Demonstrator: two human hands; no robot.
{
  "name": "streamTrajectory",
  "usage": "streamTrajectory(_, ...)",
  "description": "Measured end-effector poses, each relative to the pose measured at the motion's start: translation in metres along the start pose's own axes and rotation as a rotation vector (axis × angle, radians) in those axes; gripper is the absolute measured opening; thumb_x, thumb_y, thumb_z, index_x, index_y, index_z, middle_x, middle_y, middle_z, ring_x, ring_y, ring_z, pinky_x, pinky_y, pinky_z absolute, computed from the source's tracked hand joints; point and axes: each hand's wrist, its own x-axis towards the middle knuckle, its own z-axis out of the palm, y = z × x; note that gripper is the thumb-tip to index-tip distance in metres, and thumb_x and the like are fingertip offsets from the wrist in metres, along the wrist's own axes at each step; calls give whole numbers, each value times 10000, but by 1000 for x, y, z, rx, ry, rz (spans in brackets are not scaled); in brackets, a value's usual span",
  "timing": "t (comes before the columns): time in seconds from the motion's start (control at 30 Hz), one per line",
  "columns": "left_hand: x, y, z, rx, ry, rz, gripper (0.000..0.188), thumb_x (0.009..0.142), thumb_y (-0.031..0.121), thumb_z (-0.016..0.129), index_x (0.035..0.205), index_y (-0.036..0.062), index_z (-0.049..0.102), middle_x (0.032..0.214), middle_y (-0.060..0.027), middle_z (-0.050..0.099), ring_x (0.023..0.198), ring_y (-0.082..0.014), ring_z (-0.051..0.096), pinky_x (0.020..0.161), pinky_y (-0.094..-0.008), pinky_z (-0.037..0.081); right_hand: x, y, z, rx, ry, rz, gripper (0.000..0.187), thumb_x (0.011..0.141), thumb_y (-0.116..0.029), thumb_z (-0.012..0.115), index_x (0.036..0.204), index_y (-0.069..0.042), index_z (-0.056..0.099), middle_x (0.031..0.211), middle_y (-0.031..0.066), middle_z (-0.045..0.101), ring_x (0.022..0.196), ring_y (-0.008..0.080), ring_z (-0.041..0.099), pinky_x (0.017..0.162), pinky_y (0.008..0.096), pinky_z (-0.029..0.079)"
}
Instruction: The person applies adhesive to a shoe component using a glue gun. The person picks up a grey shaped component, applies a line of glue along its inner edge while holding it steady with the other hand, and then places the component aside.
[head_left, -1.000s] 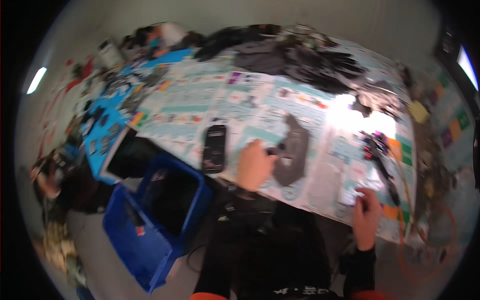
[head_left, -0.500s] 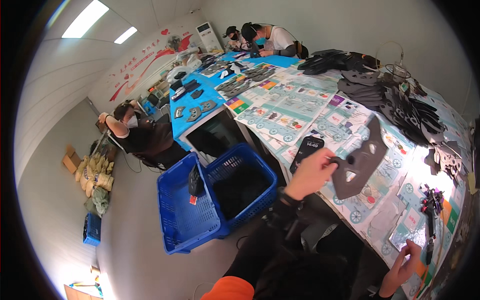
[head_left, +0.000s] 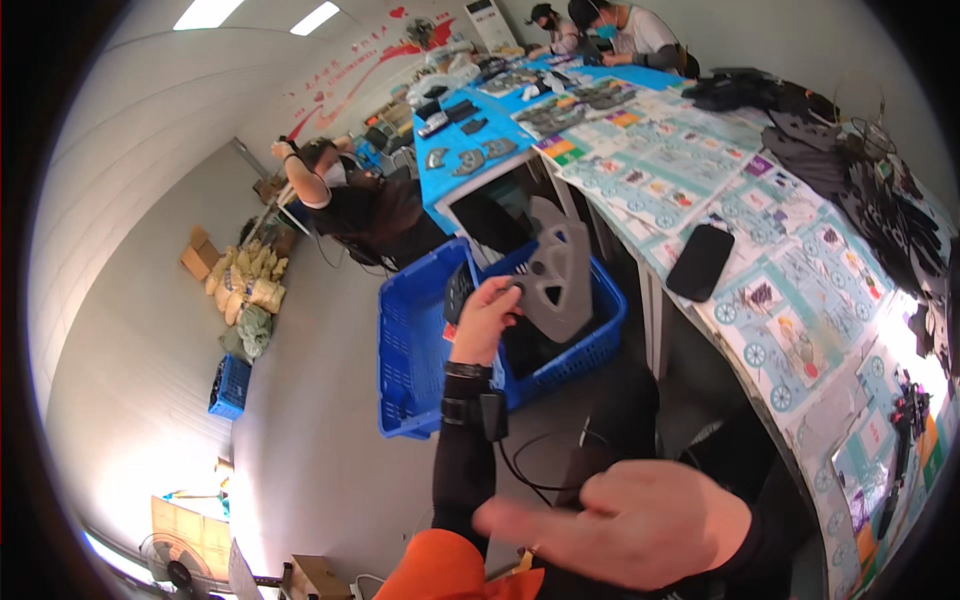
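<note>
My left hand point(head_left: 484, 322) pinches the edge of a dark grey, curved flat part point(head_left: 572, 280) with cut-out holes. It holds the part above the blue basket point(head_left: 608, 318) beside the table. Next to that stands a second blue basket point(head_left: 398, 412), with a black piece point(head_left: 458, 293) leaning inside it; my left wrist hides some of it. Close to me, my right hand point(head_left: 640, 525) is partly smeared by motion, with fingers apart and nothing seen in it. A black phone point(head_left: 700, 262) lies on the table's near edge.
Printed sheets cover the table point(head_left: 800, 330); stacks of dark parts point(head_left: 815, 160) line its right side. On the blue far section lie several grey parts point(head_left: 470, 160). A seated person point(head_left: 375, 205) is at left; two people point(head_left: 640, 40) work at the far end. A dark tool point(head_left: 900, 450) lies at right.
My left hand has carried the grey part left, from over the table to above the basket. My right hand has come left, away from the table's edge. The view has turned left; the phone's screen has gone dark.
</note>
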Motion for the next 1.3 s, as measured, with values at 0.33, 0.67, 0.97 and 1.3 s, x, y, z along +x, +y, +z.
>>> streamTrajectory(0.33, -1, 4, -50, -64, 59, 33, 272, 1063, 155, 693, 1325, 83, 693, 1059, 34, 730, 877, -65, 634, 731, -228, 464, -37, -16, -77, -353, 41, 96, 528, 890, -431, 860, 1393, -315, 747, 684, -35, 494, 478, 132, 452, 428, 288, 331)
streamTrajectory(0.67, 281, 23, 3, 220, -177, -11, 295, 1041, 212, 739, 1300, 72, 712, 1012, 29, 736, 834, -65, 670, 689, -216, 463, -65, 108, -10, -132, -285, 593, 478, 1006, -369, 752, 1438, -170, 702, 686, 8, 513, 591, 186, 600, 565, 335, 492)
streamTrajectory(0.97, 521, -42, 37, 893, -216, -132, 416, 897, 341, 855, 1197, 66, 768, 946, -102, 736, 801, -236, 730, 697, -352, 575, -30, 177, -75, 204, 170, 1154, 337, 927, -80, 797, 1259, -26, 769, 776, 110, 643, 648, 276, 633, 611, 402, 494)
streamTrajectory(1.3, 535, -49, 48, 1272, -298, -186, 433, 799, 403, 865, 1065, 80, 753, 1053, -161, 785, 1053, -374, 744, 923, -473, 585, 12, 199, -93, 67, 390, 1768, 234, 938, -65, 771, 1168, -29, 759, 788, 94, 674, 657, 174, 633, 626, 312, 500)
